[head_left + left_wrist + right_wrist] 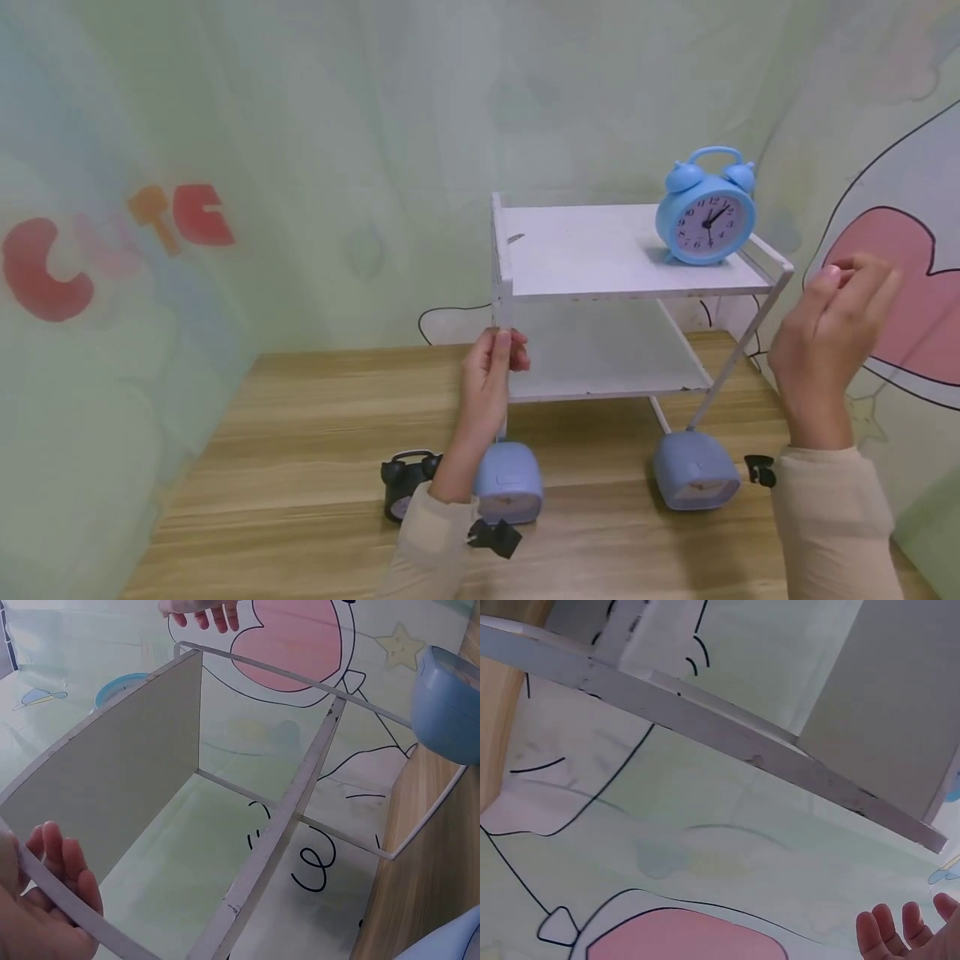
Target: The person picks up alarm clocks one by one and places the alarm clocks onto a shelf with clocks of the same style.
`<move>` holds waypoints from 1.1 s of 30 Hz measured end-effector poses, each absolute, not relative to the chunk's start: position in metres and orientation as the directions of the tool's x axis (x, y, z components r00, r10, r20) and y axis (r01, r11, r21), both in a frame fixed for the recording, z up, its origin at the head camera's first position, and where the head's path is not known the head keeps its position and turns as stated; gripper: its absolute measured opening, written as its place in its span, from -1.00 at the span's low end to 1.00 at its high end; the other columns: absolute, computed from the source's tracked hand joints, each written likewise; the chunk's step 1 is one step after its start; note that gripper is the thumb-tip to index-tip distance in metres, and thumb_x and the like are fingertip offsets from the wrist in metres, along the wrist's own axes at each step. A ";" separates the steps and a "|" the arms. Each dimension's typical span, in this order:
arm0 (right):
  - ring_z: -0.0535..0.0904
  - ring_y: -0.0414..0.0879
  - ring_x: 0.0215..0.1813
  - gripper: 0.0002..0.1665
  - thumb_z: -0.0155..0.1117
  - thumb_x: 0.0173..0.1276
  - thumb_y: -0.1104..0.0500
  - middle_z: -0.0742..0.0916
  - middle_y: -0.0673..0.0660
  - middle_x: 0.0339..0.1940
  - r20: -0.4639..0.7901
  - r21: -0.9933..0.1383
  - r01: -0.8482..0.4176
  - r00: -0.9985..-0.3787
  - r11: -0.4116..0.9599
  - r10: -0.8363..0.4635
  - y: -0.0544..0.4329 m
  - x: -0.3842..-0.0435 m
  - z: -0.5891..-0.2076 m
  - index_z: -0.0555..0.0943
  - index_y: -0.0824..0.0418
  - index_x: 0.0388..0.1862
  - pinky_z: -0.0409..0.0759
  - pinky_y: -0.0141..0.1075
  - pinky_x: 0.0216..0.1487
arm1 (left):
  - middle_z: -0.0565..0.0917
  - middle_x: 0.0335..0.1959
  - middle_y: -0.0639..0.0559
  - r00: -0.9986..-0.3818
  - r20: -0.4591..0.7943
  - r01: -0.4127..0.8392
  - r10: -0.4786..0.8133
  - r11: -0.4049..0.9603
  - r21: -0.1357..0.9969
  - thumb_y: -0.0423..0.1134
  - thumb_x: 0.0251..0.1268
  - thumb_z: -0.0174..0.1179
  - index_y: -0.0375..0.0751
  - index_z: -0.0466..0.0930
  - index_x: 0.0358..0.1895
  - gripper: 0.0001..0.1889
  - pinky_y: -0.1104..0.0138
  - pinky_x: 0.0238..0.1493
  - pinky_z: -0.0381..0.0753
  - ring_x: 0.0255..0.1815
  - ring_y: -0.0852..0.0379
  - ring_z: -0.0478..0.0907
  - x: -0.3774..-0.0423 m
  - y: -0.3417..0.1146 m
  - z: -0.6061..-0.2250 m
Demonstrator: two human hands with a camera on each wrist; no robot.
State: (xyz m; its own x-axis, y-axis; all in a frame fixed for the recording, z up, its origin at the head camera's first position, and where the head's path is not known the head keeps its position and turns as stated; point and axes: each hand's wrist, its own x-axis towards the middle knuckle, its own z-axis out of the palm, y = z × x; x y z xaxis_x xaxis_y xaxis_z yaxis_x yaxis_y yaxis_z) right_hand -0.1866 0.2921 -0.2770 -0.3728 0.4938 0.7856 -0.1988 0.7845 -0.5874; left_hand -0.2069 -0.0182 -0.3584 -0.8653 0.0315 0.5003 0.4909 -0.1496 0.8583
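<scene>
A white two-tier shelf rack point(570, 250) stands on the wooden table. My left hand point(489, 379) grips its front left post, with the fingers curled behind the post point(71, 904) in the left wrist view. To the right of the rack, my right hand point(832, 333) is raised with loosely curled fingers and holds nothing. On the right of the top tier sits a light blue twin-bell alarm clock point(707, 225), upright and facing forward. Two blue-grey rounded clocks, one point(508, 487) at the left front post and one point(696, 473) at the right front post, stand by the rack's feet.
A small black twin-bell clock point(401, 492) on the wooden table point(315, 433) is partly hidden by my left forearm. Behind the rack hangs a pale green printed curtain point(360, 125), which also runs along both sides. Black straps point(497, 537) hang from my wrists.
</scene>
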 end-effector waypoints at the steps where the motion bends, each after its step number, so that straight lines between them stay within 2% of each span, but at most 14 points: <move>1: 0.15 -0.41 -0.16 -0.85 -0.26 0.54 0.04 0.20 -0.33 -0.15 0.779 -0.597 -0.208 -0.380 0.775 0.498 0.293 -0.187 -0.279 0.29 -0.17 -0.04 0.14 -0.37 -0.08 | 0.57 -0.38 -0.18 -0.864 0.502 0.492 0.035 -0.146 0.858 -0.24 0.64 -0.11 -0.44 0.51 -0.09 -0.71 0.32 -0.08 0.60 -0.27 0.06 0.55 -0.207 -0.019 -0.359; 6: 0.29 -0.34 -0.18 -0.72 -0.32 0.59 0.04 0.34 -0.27 -0.23 0.698 -0.693 -0.223 -0.447 0.686 0.559 0.293 -0.186 -0.291 0.35 -0.05 0.09 0.24 -0.38 -0.07 | 0.59 -0.20 -0.25 -0.857 0.512 0.502 0.065 -0.127 0.856 -0.23 0.63 -0.09 -0.41 0.47 0.05 -0.72 0.17 0.11 0.52 -0.07 -0.08 0.55 -0.205 -0.021 -0.360; 8: 0.38 -0.30 -0.22 -0.67 -0.34 0.61 0.03 0.41 -0.21 -0.27 0.664 -0.727 -0.228 -0.475 0.648 0.577 0.293 -0.187 -0.297 0.35 0.01 0.16 0.30 -0.37 -0.10 | 0.59 -0.12 -0.23 -0.862 0.502 0.495 0.066 -0.098 0.863 -0.20 0.62 -0.06 -0.37 0.44 0.11 -0.72 0.12 0.16 0.48 0.00 -0.10 0.54 -0.204 -0.023 -0.360; 10: 0.45 -0.26 -0.24 -0.65 -0.37 0.64 0.00 0.48 -0.15 -0.29 0.616 -0.771 -0.237 -0.512 0.591 0.599 0.293 -0.187 -0.302 0.36 0.01 0.15 0.36 -0.36 -0.11 | 0.58 -0.06 -0.18 -0.870 0.490 0.488 0.051 -0.045 0.872 -0.16 0.59 0.00 -0.31 0.42 0.17 -0.69 0.08 0.19 0.44 0.04 -0.07 0.52 -0.201 -0.025 -0.360; 14: 0.52 -0.23 -0.31 -0.58 -0.43 0.66 -0.04 0.59 -0.11 -0.33 0.535 -0.837 -0.261 -0.572 0.481 0.621 0.293 -0.189 -0.312 0.46 -0.04 -0.02 0.42 -0.37 -0.14 | 0.56 0.00 -0.03 -0.878 0.478 0.476 0.012 0.116 0.872 -0.04 0.50 0.11 -0.19 0.40 0.22 -0.60 0.04 0.20 0.41 0.09 0.02 0.47 -0.194 -0.032 -0.359; 17: 0.58 -0.22 -0.34 -0.46 -0.46 0.68 -0.04 0.65 -0.12 -0.38 0.519 -0.851 -0.301 -0.607 0.431 0.602 0.293 -0.192 -0.320 0.55 0.02 -0.16 0.48 -0.41 -0.19 | 0.56 0.04 0.01 -0.865 0.502 0.492 0.004 0.204 0.846 -0.03 0.43 0.19 -0.16 0.38 0.25 -0.54 0.06 0.19 0.41 0.12 0.01 0.46 -0.190 -0.039 -0.358; 23: 0.64 -0.20 -0.41 -0.33 -0.45 0.69 -0.07 0.72 -0.09 -0.43 0.483 -0.875 -0.336 -0.665 0.349 0.570 0.290 -0.196 -0.333 0.60 0.17 -0.32 0.55 -0.45 -0.29 | 0.57 0.04 -0.01 -0.793 0.609 0.555 0.010 0.425 0.715 -0.08 0.32 0.33 -0.20 0.42 0.21 -0.50 0.14 0.15 0.43 0.09 0.06 0.47 -0.180 -0.060 -0.361; 26: 0.62 -0.17 -0.45 -0.30 -0.42 0.69 -0.06 0.72 -0.03 -0.46 0.485 -0.874 -0.391 -0.667 0.289 0.565 0.288 -0.197 -0.338 0.60 0.24 -0.37 0.55 -0.44 -0.33 | 0.57 0.04 -0.05 -0.767 0.641 0.548 0.027 0.548 0.632 -0.05 0.28 0.35 -0.21 0.45 0.18 -0.49 0.13 0.11 0.43 0.06 0.03 0.47 -0.175 -0.071 -0.364; 33: 0.59 -0.11 -0.51 -0.31 -0.32 0.68 -0.04 0.68 0.12 -0.52 0.496 -0.839 -0.538 -0.688 0.087 0.530 0.286 -0.196 -0.343 0.56 0.39 -0.42 0.59 -0.42 -0.44 | 0.50 0.08 -0.11 -0.822 0.569 0.380 -0.019 0.726 0.573 0.02 0.14 0.42 -0.17 0.46 0.21 -0.38 0.02 0.06 0.37 0.09 -0.12 0.39 -0.157 -0.091 -0.384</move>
State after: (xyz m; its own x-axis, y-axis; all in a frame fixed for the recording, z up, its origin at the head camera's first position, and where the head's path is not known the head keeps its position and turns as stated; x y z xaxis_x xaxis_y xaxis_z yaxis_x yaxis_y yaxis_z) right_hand -0.1956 0.2865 -0.3432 -0.6879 0.5299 0.4960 -0.5377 0.0869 -0.8386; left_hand -0.1567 -0.0914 -0.3835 -0.8221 -0.0187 0.5690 0.3801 0.7261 0.5730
